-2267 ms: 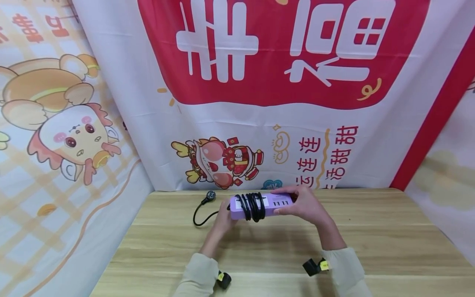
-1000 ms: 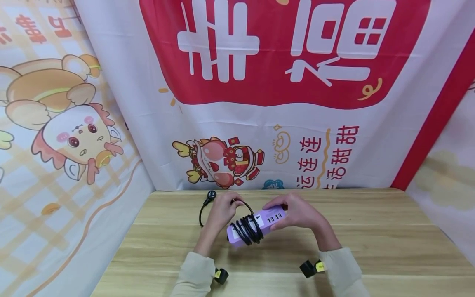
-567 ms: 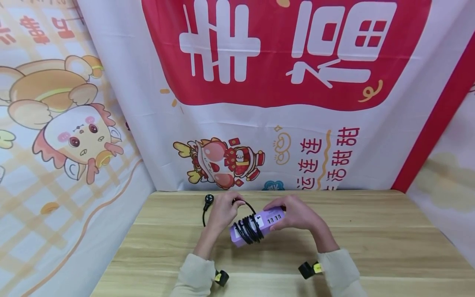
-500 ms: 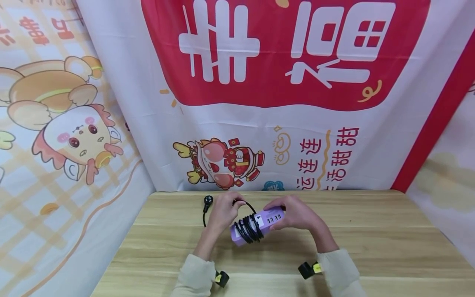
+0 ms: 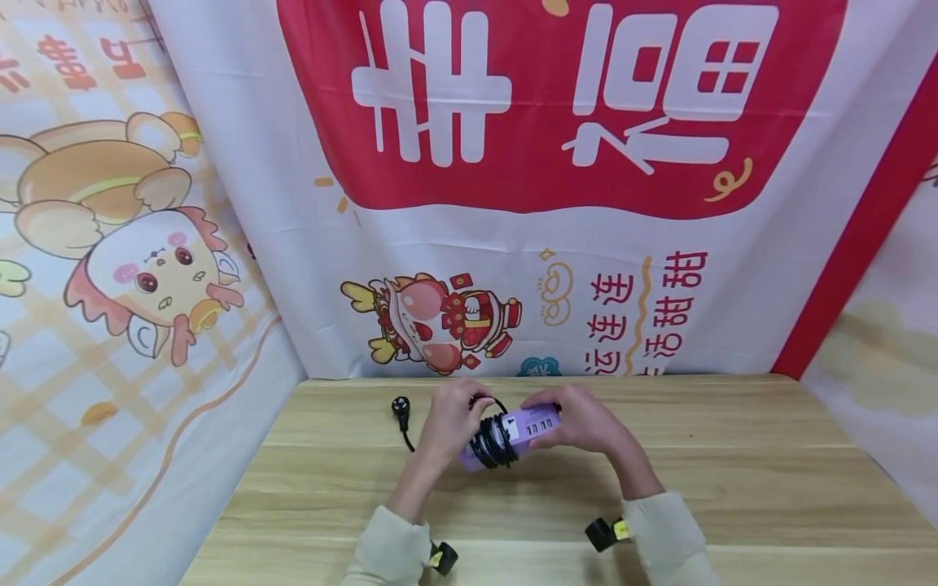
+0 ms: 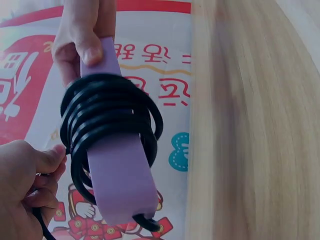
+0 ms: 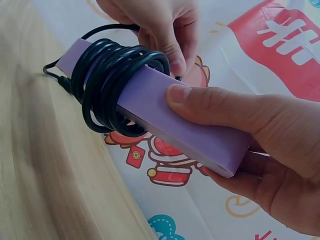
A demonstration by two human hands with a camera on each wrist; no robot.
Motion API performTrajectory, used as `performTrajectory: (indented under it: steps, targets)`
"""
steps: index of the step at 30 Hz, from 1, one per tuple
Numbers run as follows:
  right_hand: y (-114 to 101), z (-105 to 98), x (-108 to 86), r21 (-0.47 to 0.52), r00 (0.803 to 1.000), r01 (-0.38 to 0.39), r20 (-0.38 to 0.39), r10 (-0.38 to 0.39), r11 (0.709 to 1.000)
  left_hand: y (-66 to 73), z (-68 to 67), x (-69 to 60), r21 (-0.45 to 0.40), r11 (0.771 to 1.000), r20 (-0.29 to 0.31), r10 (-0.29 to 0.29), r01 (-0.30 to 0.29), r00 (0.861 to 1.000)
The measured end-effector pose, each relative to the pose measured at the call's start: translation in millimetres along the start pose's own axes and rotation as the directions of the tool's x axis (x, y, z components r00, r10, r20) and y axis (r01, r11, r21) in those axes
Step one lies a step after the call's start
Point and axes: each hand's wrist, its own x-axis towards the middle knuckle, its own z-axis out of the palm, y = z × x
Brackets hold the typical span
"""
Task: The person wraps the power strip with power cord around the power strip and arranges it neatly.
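Note:
A purple power strip (image 5: pixel 522 425) is held above the table, with its black cord (image 6: pixel 107 112) wound round it in several turns. My right hand (image 5: pixel 580 418) grips the end with the USB ports, thumb on one side in the right wrist view and fingers on the other. With thumb and fingers, my left hand (image 5: pixel 453 419) pinches the cord's free length beside the coils. From that hand the cord trails to the left, where the black plug (image 5: pixel 400 407) is at its end. Part of the strip's left end lies behind my left hand in the head view.
The wooden table (image 5: pixel 733 472) spreads beneath both hands. A printed white and red cloth (image 5: pixel 645 236) hangs along its far edge, and another patterned cloth (image 5: pixel 146 391) is at the left. Small black wrist cameras are strapped at both sleeves.
Earlier the left hand was at the strip's left end; it then took the cord's free length. Since half a second ago it has moved slightly right, nearer the coils, and the plug has shifted left and nearer.

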Motion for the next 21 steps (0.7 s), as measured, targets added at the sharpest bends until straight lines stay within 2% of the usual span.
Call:
performTrajectory:
  steps: [9,12,21]
  targets:
    - [1.7,1.8,3.2,-0.007,0.997,-0.023,-0.068,0.022,1.000,14.4,1.6,-1.3,-0.009,1.000,-0.014,0.002,-0.002,1.000]
    - [1.5,3.6,4.9,-0.007,0.995,-0.033,-0.097,0.032,0.999,18.2,2.8,-1.5,-0.026,1.000,-0.002,-0.005,0.005,1.000]
    - [4.6,5.9,4.5,-0.010,0.971,-0.075,-0.227,0.071,0.997,27.2,5.4,-2.9,-0.089,0.991,0.076,-0.097,0.103,0.992]
